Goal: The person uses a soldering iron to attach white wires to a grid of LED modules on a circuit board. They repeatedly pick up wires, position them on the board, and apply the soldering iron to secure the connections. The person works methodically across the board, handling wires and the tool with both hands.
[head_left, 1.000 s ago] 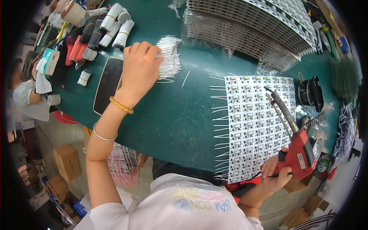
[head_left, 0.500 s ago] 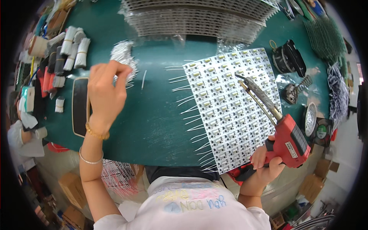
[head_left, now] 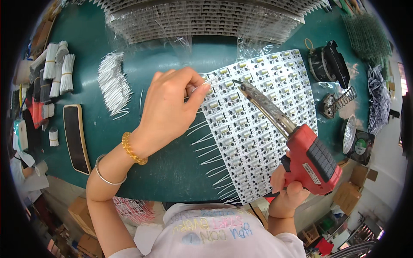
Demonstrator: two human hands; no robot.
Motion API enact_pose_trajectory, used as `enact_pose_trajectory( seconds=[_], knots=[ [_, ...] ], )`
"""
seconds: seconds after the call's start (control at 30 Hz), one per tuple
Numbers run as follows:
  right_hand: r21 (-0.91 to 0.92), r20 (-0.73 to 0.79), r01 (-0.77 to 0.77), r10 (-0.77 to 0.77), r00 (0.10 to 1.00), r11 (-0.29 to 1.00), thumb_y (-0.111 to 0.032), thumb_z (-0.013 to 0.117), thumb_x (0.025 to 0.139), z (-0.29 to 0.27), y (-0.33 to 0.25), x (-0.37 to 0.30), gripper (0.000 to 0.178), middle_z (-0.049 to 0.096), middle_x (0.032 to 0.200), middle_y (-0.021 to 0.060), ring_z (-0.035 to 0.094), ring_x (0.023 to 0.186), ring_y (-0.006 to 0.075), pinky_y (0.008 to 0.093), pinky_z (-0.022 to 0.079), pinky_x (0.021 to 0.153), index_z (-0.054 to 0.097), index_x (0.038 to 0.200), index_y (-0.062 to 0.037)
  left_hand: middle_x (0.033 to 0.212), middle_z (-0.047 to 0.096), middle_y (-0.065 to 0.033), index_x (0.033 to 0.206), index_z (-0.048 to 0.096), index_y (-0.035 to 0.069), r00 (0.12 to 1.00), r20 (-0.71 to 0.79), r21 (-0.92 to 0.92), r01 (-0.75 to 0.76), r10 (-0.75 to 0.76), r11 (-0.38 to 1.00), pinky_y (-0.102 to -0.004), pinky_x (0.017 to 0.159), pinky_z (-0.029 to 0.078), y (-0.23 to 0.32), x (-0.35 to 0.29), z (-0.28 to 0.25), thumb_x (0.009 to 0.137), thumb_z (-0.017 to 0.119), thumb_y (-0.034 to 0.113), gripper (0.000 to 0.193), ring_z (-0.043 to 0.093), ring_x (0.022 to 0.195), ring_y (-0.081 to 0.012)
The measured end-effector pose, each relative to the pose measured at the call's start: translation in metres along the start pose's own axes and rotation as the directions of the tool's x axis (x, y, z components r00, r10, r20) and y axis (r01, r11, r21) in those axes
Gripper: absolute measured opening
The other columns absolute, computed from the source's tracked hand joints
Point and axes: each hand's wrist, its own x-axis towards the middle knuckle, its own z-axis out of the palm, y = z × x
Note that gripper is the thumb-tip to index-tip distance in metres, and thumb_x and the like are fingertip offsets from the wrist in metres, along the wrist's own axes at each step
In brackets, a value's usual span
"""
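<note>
My left hand (head_left: pixel 172 103) pinches a short white wire (head_left: pixel 211 80) between thumb and fingertips, over the upper left edge of a white circuit board panel (head_left: pixel 258 124). Rows of small components cover the panel, and white wires (head_left: pixel 211 150) stick out along its left edge. My right hand (head_left: pixel 289 182) is wrapped round the handle of a red soldering gun (head_left: pixel 312 161). The gun's dark tip points up and left, above the panel's upper rows and close to the left fingertips. A heap of cut white wires (head_left: pixel 114 84) lies to the left on the green table.
A phone (head_left: pixel 77 139) and bundles of wires (head_left: pixel 51 69) lie at the left. Stacked panels (head_left: pixel 202 21) in clear plastic stand at the back. On the right are a black container (head_left: pixel 329 64), a coiled iron stand (head_left: pixel 340 102), a metal bowl (head_left: pixel 349 134) and a small fan (head_left: pixel 363 146).
My left hand has moved right from the wire heap to the panel's edge, with a wire in its fingers. The soldering gun's tip has shifted left toward it.
</note>
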Motion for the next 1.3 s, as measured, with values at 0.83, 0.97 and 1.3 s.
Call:
enact_pose_trajectory(
  seconds=[0.83, 0.97, 1.3],
  knots=[
    [0.068, 0.084, 0.084, -0.09, 0.992, 0.994, -0.044, 0.067, 0.087, 0.014, 0.002, 0.011, 0.069, 0.048, 0.054, 0.0043, 0.046, 0.039, 0.0124, 0.0251, 0.037, 0.037, 0.041, 0.12, 0.0099, 0.062, 0.06, 0.0002, 0.074, 0.062, 0.005, 0.996, 0.082, -0.005, -0.025, 0.025, 1.0, -0.0266, 0.072, 0.037, -0.008, 0.009, -0.004, 0.082, 0.071, 0.014, 0.015, 0.048, 0.056, -0.0105],
    [0.136, 0.095, 0.072, -0.085, 0.992, 0.988, -0.047, 0.065, 0.087, 0.002, 0.009, 0.007, 0.071, 0.047, 0.052, 0.0028, 0.045, 0.039, 0.0112, 0.0241, 0.037, 0.038, 0.042, 0.118, 0.0133, 0.062, 0.059, 0.0001, 0.074, 0.062, 0.005, 0.997, 0.076, 0.001, -0.017, 0.017, 1.0, -0.0265, 0.071, 0.037, -0.008, 0.008, -0.005, 0.082, 0.071, 0.014, 0.015, 0.048, 0.056, -0.0107],
    [0.09, -0.01, -0.011, 0.012, 1.0, 0.996, -0.049, 0.076, 0.072, -0.014, 0.018, -0.004, 0.081, 0.055, 0.095, 0.0051, 0.053, 0.082, 0.0165, 0.0315, 0.044, 0.071, 0.047, 0.126, 0.0039, 0.065, 0.062, -0.0018, 0.077, 0.064, 0.003, 0.995, 0.095, 0.031, -0.033, 0.03, 0.999, -0.026, 0.067, 0.039, -0.006, 0.009, -0.006, 0.082, 0.07, 0.011, 0.012, 0.049, 0.057, -0.0104]
  ],
)
